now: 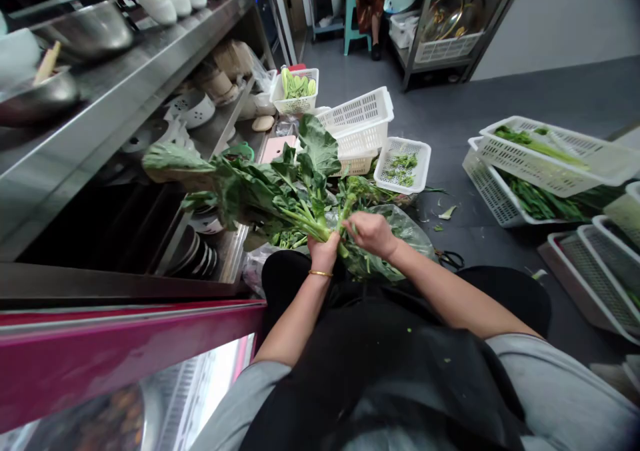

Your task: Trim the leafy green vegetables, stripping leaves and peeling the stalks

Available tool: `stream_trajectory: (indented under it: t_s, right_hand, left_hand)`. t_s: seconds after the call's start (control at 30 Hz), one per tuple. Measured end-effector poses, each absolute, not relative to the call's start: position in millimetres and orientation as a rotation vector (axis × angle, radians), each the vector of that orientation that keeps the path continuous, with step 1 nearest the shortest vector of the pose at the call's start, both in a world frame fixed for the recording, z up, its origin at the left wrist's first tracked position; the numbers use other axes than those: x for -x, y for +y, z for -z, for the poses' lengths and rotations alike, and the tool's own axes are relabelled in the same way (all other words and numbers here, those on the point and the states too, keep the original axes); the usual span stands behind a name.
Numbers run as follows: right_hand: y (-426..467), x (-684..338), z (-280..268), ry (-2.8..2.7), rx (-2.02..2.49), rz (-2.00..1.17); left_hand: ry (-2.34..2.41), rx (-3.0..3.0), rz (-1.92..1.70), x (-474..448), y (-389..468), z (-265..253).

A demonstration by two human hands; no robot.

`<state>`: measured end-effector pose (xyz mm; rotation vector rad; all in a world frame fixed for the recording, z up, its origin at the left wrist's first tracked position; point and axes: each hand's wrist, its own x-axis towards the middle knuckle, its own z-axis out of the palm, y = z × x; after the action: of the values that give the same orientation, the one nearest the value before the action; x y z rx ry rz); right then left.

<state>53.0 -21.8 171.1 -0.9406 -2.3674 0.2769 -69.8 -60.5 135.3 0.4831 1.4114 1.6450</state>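
Observation:
My left hand (324,252) is closed around the thick pale-green base of a large leafy green vegetable (250,194), whose broad dark leaves spread out to the left and up. A gold bracelet circles that wrist. Close on its right, my right hand (370,233) is curled in a pinch at a light-green stalk (346,212) of the plant; its fingertips are partly hidden. Below and behind both hands lies a clear plastic bag (407,227) with more greens in it. A small white basket (404,164) beyond holds a few green sprigs.
Metal shelving (165,71) with bowls runs along the left. White baskets (367,114) stand ahead, and baskets of greens (550,164) are on the right. Black-handled scissors (450,259) lie on the floor by my right knee. A person (367,1) sits on a stool far ahead.

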Motion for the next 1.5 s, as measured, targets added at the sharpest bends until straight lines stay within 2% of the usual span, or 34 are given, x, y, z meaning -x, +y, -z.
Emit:
stream_trajectory:
  t_s: [0.1,0.23,0.33,0.4,0.47,0.57,0.63,0.73,0.9,0.97,1.1,1.2,1.33,1.4,1.5]
  right_hand:
    - [-49.3,-79.5,-169.4,-2.389,0.543,-0.622]
    - [-27.5,-98.0,-178.2,-1.795,0.818,-1.337]
    - [5.0,-89.8,-182.6,-1.563,0.653,-1.752]
    - [15.4,-80.4,-185.4,-1.581,0.530,-1.872]
    - [11.4,-72.0,-188.3,-1.648,0.594,-1.796]
    - [-18.1,-66.7,-186.9,-1.782,0.920,-1.274]
    - [-43.2,-72.8,-178.5,-1.943,0.983,-0.894]
    - [-61.4,-100.6,-159.8,-2.194,1.035,-0.635]
    - [-19.0,-135.5,-161.5,-2.428,1.478,-0.645]
    - [2.4,-120.7,-178.8,-2.317,1.416,-0.771]
    - [18.6,-64.4,-211.4,-1.904,1.121,-1.248]
    - [-0.9,-46.1,-211.2,-1.841,1.151,-1.119]
    - [-38.2,-76.1,-186.7,-2.217,1.017,-0.790]
    - [-37.8,-95.8,-176.6,-2.359,1.002,-0.857]
    - [-11.9,-103.2,-171.6,-2.168,1.201,-1.129]
  left_hand:
    - [1.178,-0.371,-1.539,82.2,-60.2,-143.5]
    - [0.834,-0.331,-1.211,98.7,-64.9,-151.3]
    - [0.689,-0.350,-1.021,98.3,-72.2,-152.3]
    - [0.613,-0.340,-0.945,92.5,-77.0,-151.8]
    - [0.566,-0.293,-0.949,85.2,-79.7,-151.1]
    - [0.626,-0.209,-1.053,77.9,-76.2,-150.0]
    - [0.735,-0.177,-1.149,79.2,-69.5,-149.7]
    - [0.891,-0.179,-1.334,91.8,-60.7,-151.1]
    - [0.897,-0.249,-1.345,113.0,-66.0,-157.9]
    - [0.870,-0.273,-1.256,111.2,-71.7,-159.8]
    - [0.859,-0.311,-1.131,93.8,-78.3,-160.2]
    - [0.892,-0.278,-1.184,80.9,-76.7,-157.4]
    - [1.107,-0.233,-1.402,76.2,-70.4,-148.9]
    - [1.168,-0.258,-1.489,79.2,-69.0,-146.3]
    - [1.106,-0.309,-1.431,84.2,-71.6,-149.8]
